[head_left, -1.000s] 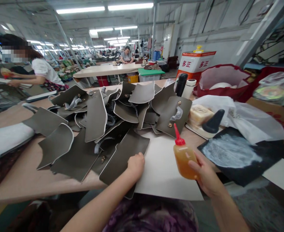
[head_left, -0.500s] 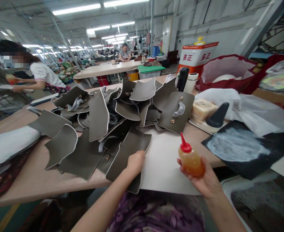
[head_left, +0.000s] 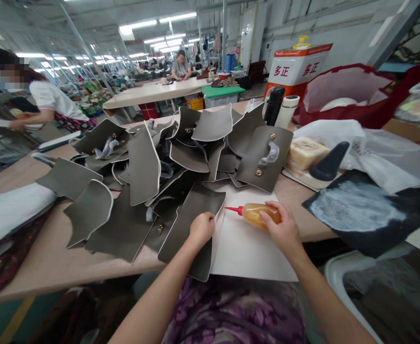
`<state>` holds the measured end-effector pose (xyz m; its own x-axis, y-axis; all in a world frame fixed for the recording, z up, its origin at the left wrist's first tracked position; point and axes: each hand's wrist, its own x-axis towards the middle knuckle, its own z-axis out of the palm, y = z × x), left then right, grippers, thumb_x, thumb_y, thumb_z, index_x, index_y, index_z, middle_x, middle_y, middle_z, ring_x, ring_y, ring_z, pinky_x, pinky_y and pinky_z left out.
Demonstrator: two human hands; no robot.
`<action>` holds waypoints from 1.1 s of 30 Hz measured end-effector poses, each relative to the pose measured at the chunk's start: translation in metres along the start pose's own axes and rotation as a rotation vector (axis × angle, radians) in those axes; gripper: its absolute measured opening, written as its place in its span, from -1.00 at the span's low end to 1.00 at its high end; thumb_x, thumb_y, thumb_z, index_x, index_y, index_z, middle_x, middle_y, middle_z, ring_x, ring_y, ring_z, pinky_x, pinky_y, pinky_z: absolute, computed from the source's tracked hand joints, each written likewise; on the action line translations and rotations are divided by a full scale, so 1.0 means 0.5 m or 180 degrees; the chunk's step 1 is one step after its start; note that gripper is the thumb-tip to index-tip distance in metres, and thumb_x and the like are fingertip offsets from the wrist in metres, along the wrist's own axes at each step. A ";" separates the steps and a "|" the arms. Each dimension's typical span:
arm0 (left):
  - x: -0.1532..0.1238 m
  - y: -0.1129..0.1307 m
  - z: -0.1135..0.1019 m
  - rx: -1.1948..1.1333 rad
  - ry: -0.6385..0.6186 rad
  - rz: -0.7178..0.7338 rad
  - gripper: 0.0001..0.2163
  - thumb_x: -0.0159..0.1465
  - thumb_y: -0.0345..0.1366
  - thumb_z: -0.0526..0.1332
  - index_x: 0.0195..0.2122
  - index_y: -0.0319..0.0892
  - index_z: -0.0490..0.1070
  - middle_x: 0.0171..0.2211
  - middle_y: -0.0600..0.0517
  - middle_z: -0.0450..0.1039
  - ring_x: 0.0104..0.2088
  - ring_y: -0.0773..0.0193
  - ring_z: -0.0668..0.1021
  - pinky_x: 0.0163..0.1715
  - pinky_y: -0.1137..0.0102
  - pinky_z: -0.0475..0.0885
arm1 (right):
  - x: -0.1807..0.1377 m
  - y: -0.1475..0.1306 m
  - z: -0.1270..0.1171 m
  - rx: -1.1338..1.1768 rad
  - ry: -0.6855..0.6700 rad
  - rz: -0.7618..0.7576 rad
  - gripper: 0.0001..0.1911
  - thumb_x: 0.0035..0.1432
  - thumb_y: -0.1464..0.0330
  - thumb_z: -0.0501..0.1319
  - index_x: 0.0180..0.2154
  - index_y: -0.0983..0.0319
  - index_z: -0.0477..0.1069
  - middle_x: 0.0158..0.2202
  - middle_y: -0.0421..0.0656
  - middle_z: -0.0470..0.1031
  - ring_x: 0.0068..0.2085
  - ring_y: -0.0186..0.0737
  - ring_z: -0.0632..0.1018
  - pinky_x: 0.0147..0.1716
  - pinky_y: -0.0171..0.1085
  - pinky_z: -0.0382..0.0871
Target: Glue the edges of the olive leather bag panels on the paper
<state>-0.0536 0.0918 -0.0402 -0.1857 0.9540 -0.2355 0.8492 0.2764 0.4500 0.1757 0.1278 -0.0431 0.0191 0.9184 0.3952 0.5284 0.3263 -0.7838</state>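
My left hand [head_left: 202,227] is closed on the right edge of a grey-brown leather panel [head_left: 184,243] with a pale rim, lying at the table's near side. In my right hand [head_left: 283,224] is a squeeze bottle [head_left: 255,214] of amber liquid, probably glue, with a red nozzle. It is tipped on its side, its tip pointing left close to the panel's edge; whether it touches I cannot tell. Beneath the bottle lies a white sheet [head_left: 249,258]. A heap of similar panels [head_left: 143,167] covers the table beyond, some with gold fittings and wrapped handles.
On the right stand a black bottle [head_left: 274,106], a white flask [head_left: 286,112], a pale block [head_left: 306,152] and a black-handled tool [head_left: 330,161]. A black sheet with white smears [head_left: 356,210] lies nearer. A co-worker [head_left: 48,100] stands at far left; another person sits further back.
My right hand has turned the bottle from upright to sideways and brought it left toward the panel's edge. My left hand keeps hold of the panel. The view has shifted slightly.
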 end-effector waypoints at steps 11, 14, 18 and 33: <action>0.000 0.000 0.000 -0.0134 -0.0007 -0.0032 -0.77 0.17 -0.33 0.04 -0.26 -0.14 0.47 -0.28 -0.02 0.52 -0.25 0.24 0.51 -0.30 0.47 0.33 | 0.055 -0.004 0.019 -0.0464 -0.0169 -0.0898 -0.75 0.09 0.29 0.11 -0.16 0.20 0.31 -0.19 -0.06 0.28 -0.11 -0.08 0.33 -0.07 -0.09 0.24; 0.002 -0.002 0.003 -0.0153 0.0020 -0.0021 -0.78 0.16 -0.32 0.04 -0.27 -0.14 0.47 -0.29 -0.02 0.52 -0.27 0.23 0.51 -0.32 0.47 0.33 | 0.062 -0.006 0.017 -0.0519 -0.0301 -0.1004 -0.76 0.11 0.29 0.10 -0.16 0.20 0.32 -0.19 -0.06 0.26 -0.11 -0.08 0.33 -0.08 -0.10 0.26; 0.003 -0.004 0.004 -0.0177 0.0035 0.0003 -0.78 0.16 -0.32 0.04 -0.29 -0.13 0.47 -0.30 -0.02 0.52 -0.27 0.24 0.51 -0.33 0.47 0.33 | 0.073 -0.006 0.015 -0.0503 -0.0240 -0.1058 -0.77 0.11 0.31 0.10 -0.15 0.19 0.31 -0.20 -0.07 0.27 -0.12 -0.08 0.33 -0.08 -0.09 0.26; 0.002 0.000 0.003 -0.0194 0.0068 -0.0011 -0.79 0.15 -0.30 0.07 -0.28 -0.14 0.48 -0.29 -0.02 0.52 -0.28 0.25 0.51 -0.35 0.48 0.33 | 0.085 0.005 0.014 -0.0407 -0.0500 -0.1028 -0.79 0.09 0.31 0.10 -0.18 0.16 0.31 -0.22 -0.08 0.29 -0.14 -0.07 0.35 -0.11 -0.08 0.27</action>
<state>-0.0531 0.0926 -0.0417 -0.1996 0.9551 -0.2190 0.8169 0.2856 0.5011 0.1721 0.1690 -0.0315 -0.2910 0.7991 0.5261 0.5877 0.5832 -0.5608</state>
